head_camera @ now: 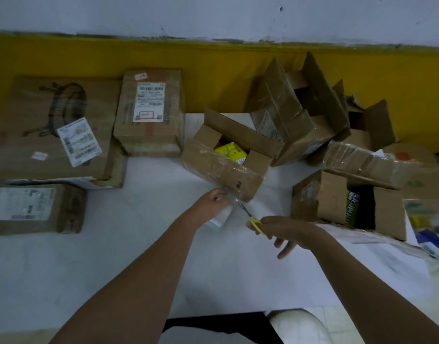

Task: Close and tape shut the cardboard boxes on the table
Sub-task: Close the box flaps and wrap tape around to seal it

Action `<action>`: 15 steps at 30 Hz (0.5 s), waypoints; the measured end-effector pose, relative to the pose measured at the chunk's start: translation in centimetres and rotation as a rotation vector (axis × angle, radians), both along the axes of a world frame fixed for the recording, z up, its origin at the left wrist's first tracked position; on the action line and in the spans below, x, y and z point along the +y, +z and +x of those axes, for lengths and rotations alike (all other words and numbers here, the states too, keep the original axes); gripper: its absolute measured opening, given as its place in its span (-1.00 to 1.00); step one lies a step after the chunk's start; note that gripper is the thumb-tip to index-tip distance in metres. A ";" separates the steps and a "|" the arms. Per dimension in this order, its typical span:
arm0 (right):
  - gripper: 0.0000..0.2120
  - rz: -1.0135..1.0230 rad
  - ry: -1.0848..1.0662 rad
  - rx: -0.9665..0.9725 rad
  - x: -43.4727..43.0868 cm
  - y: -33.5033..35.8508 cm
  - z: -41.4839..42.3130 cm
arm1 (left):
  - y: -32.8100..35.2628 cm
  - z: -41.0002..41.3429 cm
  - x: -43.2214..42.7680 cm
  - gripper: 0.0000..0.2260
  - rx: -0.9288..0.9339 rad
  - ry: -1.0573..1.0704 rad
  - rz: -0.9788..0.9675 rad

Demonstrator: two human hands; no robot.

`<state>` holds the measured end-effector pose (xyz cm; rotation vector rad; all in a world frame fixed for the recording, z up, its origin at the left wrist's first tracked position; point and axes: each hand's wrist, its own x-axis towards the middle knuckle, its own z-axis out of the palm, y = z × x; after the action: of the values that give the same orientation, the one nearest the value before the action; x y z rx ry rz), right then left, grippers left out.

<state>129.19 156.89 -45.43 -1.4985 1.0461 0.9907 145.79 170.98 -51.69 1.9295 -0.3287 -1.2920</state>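
Likely the cutting step — at the open box [225, 167]'s near corner, the left hand [211, 202] grips the tape roll [220, 217] and the right hand [285, 229] holds scissors [250, 217] — next, snip the strand.

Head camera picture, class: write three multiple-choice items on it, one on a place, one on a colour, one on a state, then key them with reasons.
1. Where are the scissors?
A. in the right hand
B. on the floor
C. inside a box

2. What colour are their handles?
A. red
B. yellow
C. black

3. The box by the left hand and its tape roll is:
A. taped shut
B. flattened
C. open on top

Answers:
1 A, the right hand grips the handles.
2 B, the handles show yellow against the white table.
3 C, a flap stands up and a yellow packet shows inside.
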 end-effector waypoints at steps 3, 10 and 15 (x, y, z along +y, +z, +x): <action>-0.38 0.002 -0.059 -0.038 -0.2 -0.8 1.2 | -0.3 0.2 0.2 -0.63 -0.018 -0.037 0.031; -0.61 -0.061 0.095 -0.143 -1.5 -2.2 3.5 | 0.3 0.3 0.3 -0.76 -0.024 -0.055 0.058; -0.77 -0.242 0.264 -0.312 -1.9 -2.5 3.0 | 2.1 0.8 0.5 -0.93 0.124 -0.018 0.075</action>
<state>132.20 154.96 -47.94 -1.9572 0.7769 0.7915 146.63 171.50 -49.62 1.9017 -0.2392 -1.4471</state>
